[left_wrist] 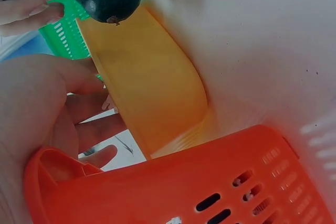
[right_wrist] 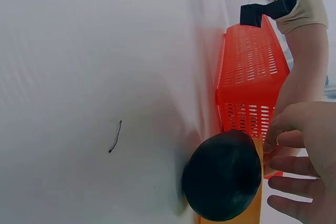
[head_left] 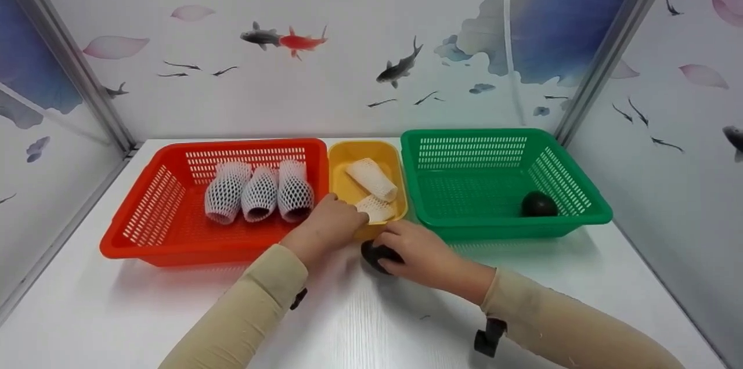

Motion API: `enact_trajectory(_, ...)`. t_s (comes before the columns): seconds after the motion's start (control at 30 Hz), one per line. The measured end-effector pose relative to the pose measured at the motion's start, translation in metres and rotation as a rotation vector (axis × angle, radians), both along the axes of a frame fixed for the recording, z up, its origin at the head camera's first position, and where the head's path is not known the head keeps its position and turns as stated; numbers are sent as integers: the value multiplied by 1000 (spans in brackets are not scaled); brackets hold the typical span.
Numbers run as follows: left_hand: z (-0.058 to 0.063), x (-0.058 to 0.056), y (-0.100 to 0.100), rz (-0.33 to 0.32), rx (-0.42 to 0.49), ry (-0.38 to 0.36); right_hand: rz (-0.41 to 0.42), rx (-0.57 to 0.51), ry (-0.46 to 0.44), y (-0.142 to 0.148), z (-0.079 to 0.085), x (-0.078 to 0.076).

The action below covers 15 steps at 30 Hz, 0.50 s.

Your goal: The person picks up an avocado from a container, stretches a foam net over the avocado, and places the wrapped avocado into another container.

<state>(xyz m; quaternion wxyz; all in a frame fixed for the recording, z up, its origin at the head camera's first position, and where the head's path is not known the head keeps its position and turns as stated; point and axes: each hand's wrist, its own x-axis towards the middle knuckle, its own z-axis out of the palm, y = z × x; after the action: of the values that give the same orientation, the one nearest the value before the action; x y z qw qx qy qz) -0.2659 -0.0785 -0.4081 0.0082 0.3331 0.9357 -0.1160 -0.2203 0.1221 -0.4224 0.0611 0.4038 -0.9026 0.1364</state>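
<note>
A dark avocado point(head_left: 380, 257) is in front of the small yellow basket point(head_left: 339, 174). My right hand point(head_left: 424, 256) is close over it, fingertips near its upper side in both wrist views. My left hand point(head_left: 331, 221) reaches over the yellow basket's front left rim, beside one of two white foam net sleeves point(head_left: 376, 208) inside. In the left wrist view the lower fingers point(left_wrist: 102, 131) show loosely bent beyond the rim. The thumb and index tips are partly hidden there, and I cannot tell whether they pinch a sleeve.
A red basket point(head_left: 180, 253) on the left holds three sleeved fruits point(head_left: 260, 194) side by side. To the right stands a green basket point(head_left: 505, 230) with a bare dark avocado point(head_left: 539, 205) in its near right corner. A patterned wall point(head_left: 325, 96) stands behind the white table point(head_left: 360, 328).
</note>
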Motion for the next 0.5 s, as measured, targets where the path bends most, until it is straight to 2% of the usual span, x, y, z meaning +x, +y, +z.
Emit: enact_trajectory(0.5,0,-3,0,5,115,-19,9,-40,15,-1,-3,-3)
